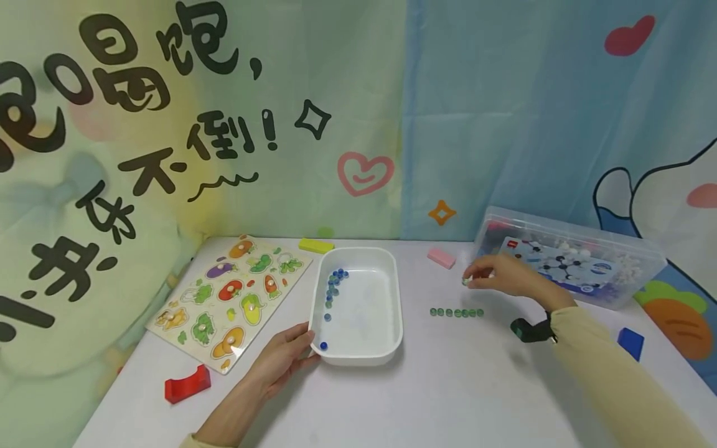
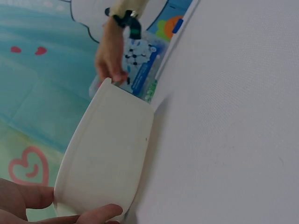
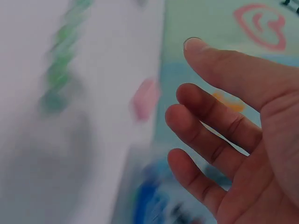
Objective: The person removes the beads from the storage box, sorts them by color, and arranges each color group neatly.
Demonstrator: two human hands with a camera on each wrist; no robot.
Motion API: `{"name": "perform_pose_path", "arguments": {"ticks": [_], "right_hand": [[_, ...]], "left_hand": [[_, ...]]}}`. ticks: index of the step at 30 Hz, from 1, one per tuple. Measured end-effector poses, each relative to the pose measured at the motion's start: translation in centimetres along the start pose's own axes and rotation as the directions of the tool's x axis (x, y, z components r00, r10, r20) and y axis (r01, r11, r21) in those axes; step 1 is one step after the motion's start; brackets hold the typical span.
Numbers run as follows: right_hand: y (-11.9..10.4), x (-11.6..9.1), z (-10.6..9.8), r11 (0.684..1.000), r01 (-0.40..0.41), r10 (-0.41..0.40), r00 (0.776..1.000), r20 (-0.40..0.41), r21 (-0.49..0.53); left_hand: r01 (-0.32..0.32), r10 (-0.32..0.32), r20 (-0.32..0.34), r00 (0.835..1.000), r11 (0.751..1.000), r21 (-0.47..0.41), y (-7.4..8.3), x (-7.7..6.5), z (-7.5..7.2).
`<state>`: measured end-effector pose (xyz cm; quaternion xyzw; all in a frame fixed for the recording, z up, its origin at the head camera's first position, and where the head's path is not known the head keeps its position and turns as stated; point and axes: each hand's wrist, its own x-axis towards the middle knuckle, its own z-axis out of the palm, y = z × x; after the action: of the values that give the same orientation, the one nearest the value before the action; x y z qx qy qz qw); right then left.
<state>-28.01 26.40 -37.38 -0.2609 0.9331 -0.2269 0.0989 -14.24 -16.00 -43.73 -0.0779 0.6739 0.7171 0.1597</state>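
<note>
My left hand (image 1: 284, 359) grips a white plastic tray (image 1: 358, 359) at its near left corner. In the left wrist view its thumb is at the rim and its fingers lie along the outer wall of the tray (image 2: 105, 144). Blue and blue-green glass marbles (image 1: 333, 290) lie along the tray's left side, one alone near the corner. Right of the tray, several green glass marbles (image 1: 457, 313) form a row on the table. Above that row, my right hand (image 1: 501, 275) pinches a small greenish marble (image 1: 466, 281) at its fingertips; the right wrist view mostly hides it behind the thumb.
A clear plastic box (image 1: 571, 258) with a printed card stands at the back right. A vegetable puzzle board (image 1: 224, 298) lies at left. Pink (image 1: 441, 258), yellow (image 1: 316, 246), red (image 1: 187, 384) and blue (image 1: 630, 343) blocks lie around the table. A printed curtain (image 1: 448, 124) hangs behind.
</note>
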Motion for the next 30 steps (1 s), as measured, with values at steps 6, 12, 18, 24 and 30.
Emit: {"name": "perform_pose_path", "arguments": {"ticks": [6,12,18,24,30], "right_hand": [[3.7,-3.1,1.5,1.000,-0.016,0.016,1.000,-0.002,-0.015],[5.0,-3.8,3.0,1.000,-0.028,0.028,1.000,-0.002,0.001],[5.3,-3.6,3.8,0.999,-0.046,0.046,0.999,-0.010,0.004],[5.3,-3.5,4.2,0.997,-0.076,0.076,0.997,0.000,-0.005],[5.4,-3.6,4.3,0.998,-0.070,0.070,0.998,0.003,0.003]], "left_hand": [[0.016,-0.016,-0.002,1.000,1.000,-0.003,0.3,-0.1,0.0],[0.011,-0.011,0.001,1.000,1.000,-0.005,0.4,0.0,-0.1],[0.016,-0.016,-0.001,1.000,1.000,-0.001,0.3,0.0,-0.1],[0.023,-0.023,-0.004,1.000,1.000,-0.001,0.2,0.0,-0.1],[0.024,-0.024,-0.008,1.000,1.000,0.001,0.1,0.0,0.1]]}}
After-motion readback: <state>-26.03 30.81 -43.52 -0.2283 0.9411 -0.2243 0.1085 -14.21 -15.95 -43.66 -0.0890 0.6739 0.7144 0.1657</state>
